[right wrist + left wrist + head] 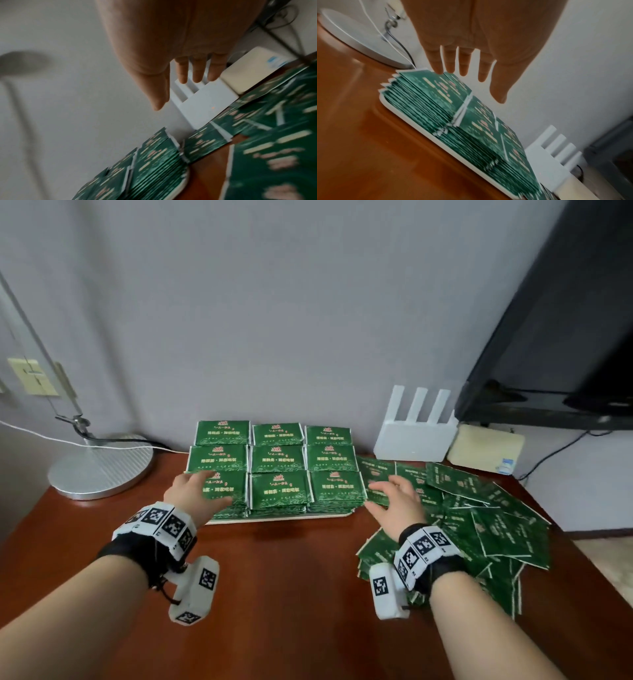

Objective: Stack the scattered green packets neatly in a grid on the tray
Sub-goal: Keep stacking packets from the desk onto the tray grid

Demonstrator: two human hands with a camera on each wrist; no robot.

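Stacks of green packets (278, 463) stand in a three-by-three grid on a white tray (284, 519) against the wall. My left hand (197, 491) hovers open over the front-left stack (426, 97), fingers straight and holding nothing. My right hand (397, 501) is open just right of the tray, above the near edge of a loose heap of green packets (479, 515) spread over the brown table. In the right wrist view my straight fingers (197, 71) hold nothing, and the tray's right stacks (154, 162) lie below them.
A white router (412, 436) with upright antennas and a cream box (486, 448) stand behind the heap. A lamp's round silver base (102, 467) sits at back left with its cable. A black monitor (561, 337) hangs over the right side. The table front (274, 594) is bare wood.
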